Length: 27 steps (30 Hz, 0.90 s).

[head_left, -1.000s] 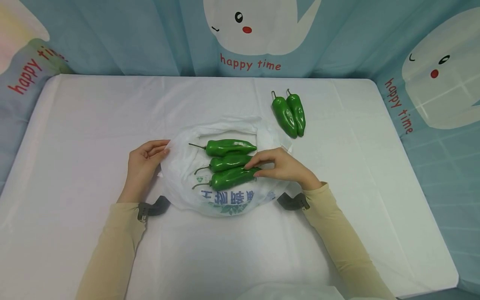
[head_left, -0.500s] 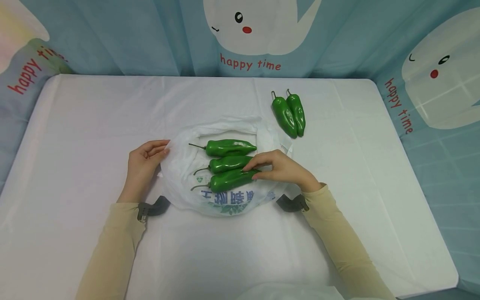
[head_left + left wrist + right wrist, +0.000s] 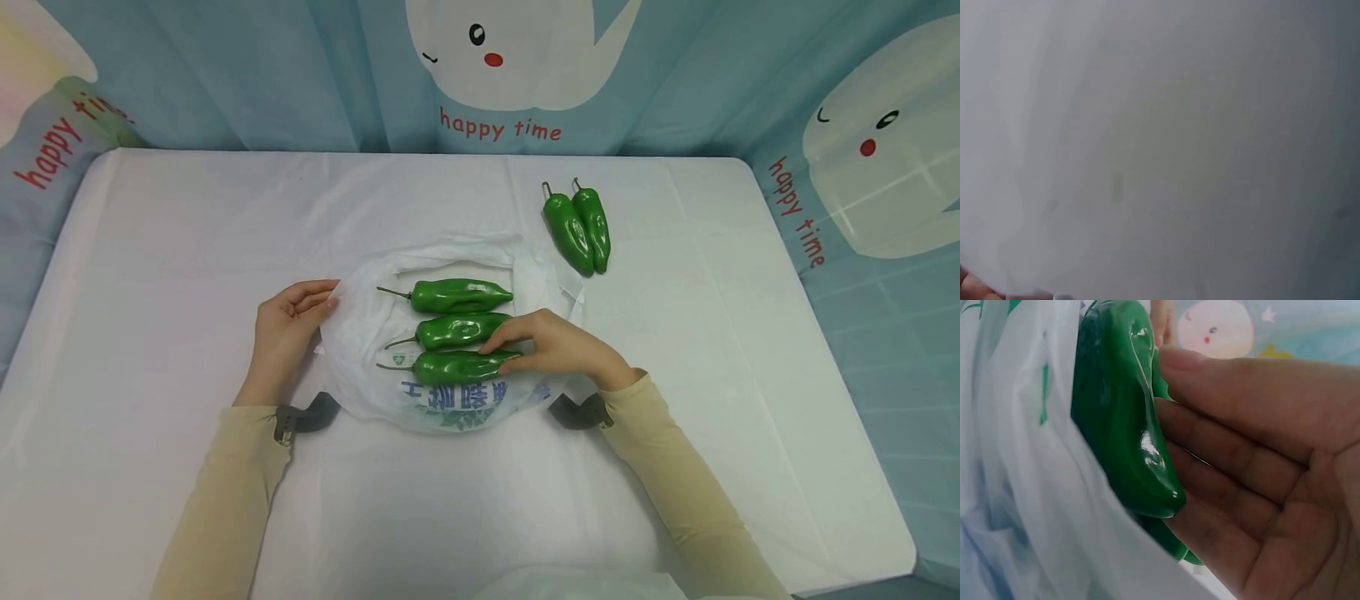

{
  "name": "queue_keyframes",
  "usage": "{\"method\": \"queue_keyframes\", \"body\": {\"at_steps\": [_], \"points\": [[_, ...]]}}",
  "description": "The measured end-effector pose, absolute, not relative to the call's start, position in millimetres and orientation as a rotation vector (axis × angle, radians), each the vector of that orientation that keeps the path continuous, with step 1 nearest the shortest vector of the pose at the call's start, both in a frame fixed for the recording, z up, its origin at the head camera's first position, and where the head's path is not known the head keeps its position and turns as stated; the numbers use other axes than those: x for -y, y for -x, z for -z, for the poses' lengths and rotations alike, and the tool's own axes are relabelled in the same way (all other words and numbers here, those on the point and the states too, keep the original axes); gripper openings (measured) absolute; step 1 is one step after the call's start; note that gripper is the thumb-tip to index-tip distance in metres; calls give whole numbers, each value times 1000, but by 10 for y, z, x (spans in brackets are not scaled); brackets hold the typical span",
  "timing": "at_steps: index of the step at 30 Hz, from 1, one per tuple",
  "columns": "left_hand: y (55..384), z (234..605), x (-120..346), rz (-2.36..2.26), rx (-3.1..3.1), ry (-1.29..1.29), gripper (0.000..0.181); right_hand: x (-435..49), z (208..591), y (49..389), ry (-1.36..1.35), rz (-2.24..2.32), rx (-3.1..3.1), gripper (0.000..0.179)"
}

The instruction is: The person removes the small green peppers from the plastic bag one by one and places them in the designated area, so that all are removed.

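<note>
Three glossy green peppers lie side by side on a white plastic bag (image 3: 360,333) with blue lettering, stems to the left. On the nearest green pepper (image 3: 453,367), close to its tip, the fingers and thumb of my right hand (image 3: 558,346) pinch; the right wrist view shows that green pepper (image 3: 1125,419) large, with the thumb close at its side. The middle pepper (image 3: 453,331) is partly behind those fingers, and the far pepper (image 3: 461,295) lies apart from them. At the bag's left edge, my left hand (image 3: 288,329) pinches the plastic. White plastic (image 3: 1166,137) fills most of the left wrist view.
Two more green peppers, a left one (image 3: 567,233) and a right one (image 3: 592,225), lie together beyond the bag to the right. A pale plastic item (image 3: 577,585) shows at the near edge. The white table (image 3: 187,217) is bordered by a blue curtain (image 3: 247,75).
My right hand has drawn slightly nearer the body, and the nearest pepper has swung level and parted from the middle one. The middle pepper has shifted slightly left. My left hand stays still.
</note>
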State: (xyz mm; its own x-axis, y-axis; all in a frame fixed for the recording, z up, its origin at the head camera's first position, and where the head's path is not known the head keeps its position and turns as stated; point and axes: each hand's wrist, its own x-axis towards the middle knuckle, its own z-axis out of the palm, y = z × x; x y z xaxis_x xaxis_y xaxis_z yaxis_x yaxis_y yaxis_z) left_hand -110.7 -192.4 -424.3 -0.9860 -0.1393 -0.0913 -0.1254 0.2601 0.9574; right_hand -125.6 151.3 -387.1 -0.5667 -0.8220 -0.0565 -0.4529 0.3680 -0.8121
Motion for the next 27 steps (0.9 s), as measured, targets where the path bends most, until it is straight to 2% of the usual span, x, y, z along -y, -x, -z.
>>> {"method": "queue_keyframes", "body": {"at_steps": [21, 27], "points": [[1113, 4255, 1928, 1877, 2488, -258, 32, -1271, 3928, 1073, 1129, 963, -2193, 40], [1113, 4252, 1931, 1868, 2500, -257, 33, -1165, 3961, 984, 1087, 984, -2207, 48]]}}
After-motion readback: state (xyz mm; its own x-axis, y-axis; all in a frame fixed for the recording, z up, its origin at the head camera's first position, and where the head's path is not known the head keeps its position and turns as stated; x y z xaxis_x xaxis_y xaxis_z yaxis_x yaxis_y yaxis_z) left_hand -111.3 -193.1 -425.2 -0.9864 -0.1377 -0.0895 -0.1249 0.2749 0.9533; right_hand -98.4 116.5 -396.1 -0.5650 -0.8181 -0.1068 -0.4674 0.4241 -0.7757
